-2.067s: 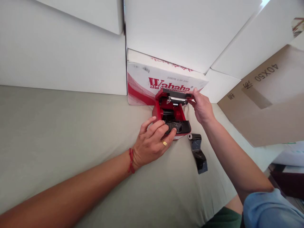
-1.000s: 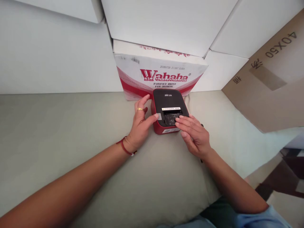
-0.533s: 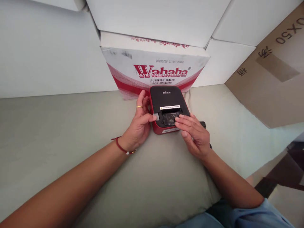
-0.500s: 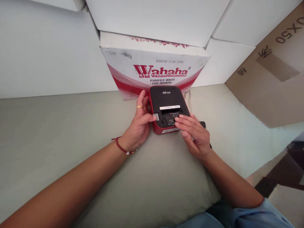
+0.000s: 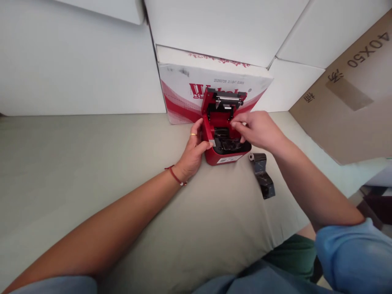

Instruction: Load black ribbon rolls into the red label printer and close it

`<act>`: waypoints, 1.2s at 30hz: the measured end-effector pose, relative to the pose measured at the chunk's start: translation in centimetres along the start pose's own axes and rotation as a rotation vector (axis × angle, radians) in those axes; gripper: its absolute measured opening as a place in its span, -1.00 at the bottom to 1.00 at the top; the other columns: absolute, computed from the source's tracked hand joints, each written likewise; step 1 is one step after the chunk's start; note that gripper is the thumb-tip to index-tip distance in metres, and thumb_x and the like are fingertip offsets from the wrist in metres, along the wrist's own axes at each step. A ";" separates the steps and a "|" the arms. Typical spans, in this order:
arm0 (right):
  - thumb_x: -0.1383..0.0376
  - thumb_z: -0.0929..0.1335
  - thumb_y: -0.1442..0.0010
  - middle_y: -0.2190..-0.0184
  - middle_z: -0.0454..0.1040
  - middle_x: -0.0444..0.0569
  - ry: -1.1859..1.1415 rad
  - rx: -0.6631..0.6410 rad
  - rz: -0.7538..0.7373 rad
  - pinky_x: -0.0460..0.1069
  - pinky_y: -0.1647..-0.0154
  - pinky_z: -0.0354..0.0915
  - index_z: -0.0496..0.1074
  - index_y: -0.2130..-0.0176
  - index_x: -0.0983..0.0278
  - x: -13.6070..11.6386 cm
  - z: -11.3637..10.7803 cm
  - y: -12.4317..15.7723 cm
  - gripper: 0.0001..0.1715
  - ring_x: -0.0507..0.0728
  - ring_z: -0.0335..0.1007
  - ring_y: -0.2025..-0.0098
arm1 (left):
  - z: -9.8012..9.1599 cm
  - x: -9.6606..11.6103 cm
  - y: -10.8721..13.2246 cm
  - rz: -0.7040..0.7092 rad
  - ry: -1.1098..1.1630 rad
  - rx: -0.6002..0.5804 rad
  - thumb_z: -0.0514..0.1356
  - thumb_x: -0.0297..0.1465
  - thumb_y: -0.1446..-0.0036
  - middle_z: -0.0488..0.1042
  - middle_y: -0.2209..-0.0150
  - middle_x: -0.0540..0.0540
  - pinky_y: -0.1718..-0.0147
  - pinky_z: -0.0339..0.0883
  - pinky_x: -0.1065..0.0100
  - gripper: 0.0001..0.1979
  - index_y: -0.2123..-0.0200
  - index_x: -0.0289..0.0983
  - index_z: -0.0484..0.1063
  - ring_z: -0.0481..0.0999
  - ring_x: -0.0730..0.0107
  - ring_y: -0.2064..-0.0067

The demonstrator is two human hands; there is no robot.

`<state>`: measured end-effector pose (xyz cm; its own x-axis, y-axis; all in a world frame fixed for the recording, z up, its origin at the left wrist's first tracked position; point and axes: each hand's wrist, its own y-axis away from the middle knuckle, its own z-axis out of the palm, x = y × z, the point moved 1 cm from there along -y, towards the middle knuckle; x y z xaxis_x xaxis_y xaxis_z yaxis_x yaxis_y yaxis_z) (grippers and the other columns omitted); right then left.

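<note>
The small red and black label printer [image 5: 225, 158] has its lid [image 5: 225, 98] raised, leaning back toward the water carton. Inside it lies a black glossy roll [image 5: 221, 132] with a black strip reaching over the front edge. My left hand [image 5: 192, 153] grips the printer's left side, its thumb at the grey button [image 5: 212, 143]. Over the right side of the compartment my right hand [image 5: 252, 127] is closed, thumb and fingers pinched together. Whatever is between those fingertips is hidden. A partly unrolled black roll [image 5: 262, 175] rests on the cloth to the printer's right.
A Wahaha water carton [image 5: 180, 96] stands right behind the printer. White boxes [image 5: 79, 69] are stacked along the back, and a brown carton [image 5: 352, 102] stands at the right. Pale green cloth [image 5: 128, 155] covers the work surface.
The printer's lid has swung from closed to raised. My right hand has moved from the front strip up into the compartment. My left hand stays on the printer's side.
</note>
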<state>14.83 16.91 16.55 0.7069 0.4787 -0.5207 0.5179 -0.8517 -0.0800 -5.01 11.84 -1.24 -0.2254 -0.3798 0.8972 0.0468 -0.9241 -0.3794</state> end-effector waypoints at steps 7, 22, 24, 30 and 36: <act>0.48 0.65 0.03 0.39 0.73 -0.02 0.464 -0.288 -0.108 0.16 0.01 0.47 0.76 0.28 0.11 0.6 3.4 -7.5 -0.68 0.37 0.70 0.13 | 0.2 0.1 -0.1 -0.039 0.000 0.008 0.35 -0.17 -0.24 0.29 -0.62 -0.19 -0.52 0.37 -0.03 -0.08 -0.59 0.04 0.07 0.42 0.01 -0.56; -0.29 0.55 -0.35 0.27 0.76 0.01 -0.357 -0.610 -0.180 0.04 0.35 0.49 0.81 -0.08 0.05 -0.9 -9.7 7.7 -0.39 0.13 0.62 0.38 | 0.7 0.3 -0.3 -0.036 0.011 0.051 0.34 -0.19 -0.24 0.29 -0.63 -0.24 -0.54 0.37 -0.08 -0.09 -0.58 -0.03 0.10 0.38 -0.04 -0.60; -0.22 0.54 -0.40 0.26 0.77 0.04 -0.441 -0.832 -0.260 -0.01 0.39 0.46 0.81 -0.11 0.10 0.0 -8.3 9.4 -0.42 0.09 0.60 0.42 | 0.6 0.1 -0.4 -0.041 0.020 0.044 0.35 -0.17 -0.25 0.28 -0.63 -0.24 -0.56 0.35 -0.07 -0.09 -0.59 -0.03 0.10 0.37 -0.03 -0.60; 0.03 0.52 -0.46 0.07 0.78 0.02 -0.346 -0.804 -0.139 -0.06 0.26 0.50 0.75 -0.18 0.22 1.1 0.5 11.3 -0.55 0.09 0.63 0.26 | 0.3 -0.1 -0.5 -0.027 0.019 0.016 0.37 -0.05 -0.28 0.29 -0.63 -0.21 -0.56 0.32 -0.04 -0.08 -0.58 -0.01 0.10 0.36 -0.05 -0.60; -0.16 0.47 -0.37 0.14 0.78 0.06 -0.161 -0.150 0.276 0.10 0.13 0.53 0.79 -0.03 0.20 7.1 -1.1 10.6 -0.44 0.22 0.64 0.19 | 0.7 1.2 -0.2 -0.095 0.083 0.047 0.37 -0.17 -0.20 0.31 -0.61 -0.19 -0.61 0.26 -0.13 -0.08 -0.56 -0.03 0.12 0.33 -0.11 -0.61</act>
<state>25.88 11.48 12.94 0.7511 0.1850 -0.6337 0.3913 -0.8979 0.2018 -4.60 11.51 0.11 -0.3106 -0.2871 0.9061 0.0667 -0.9575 -0.2806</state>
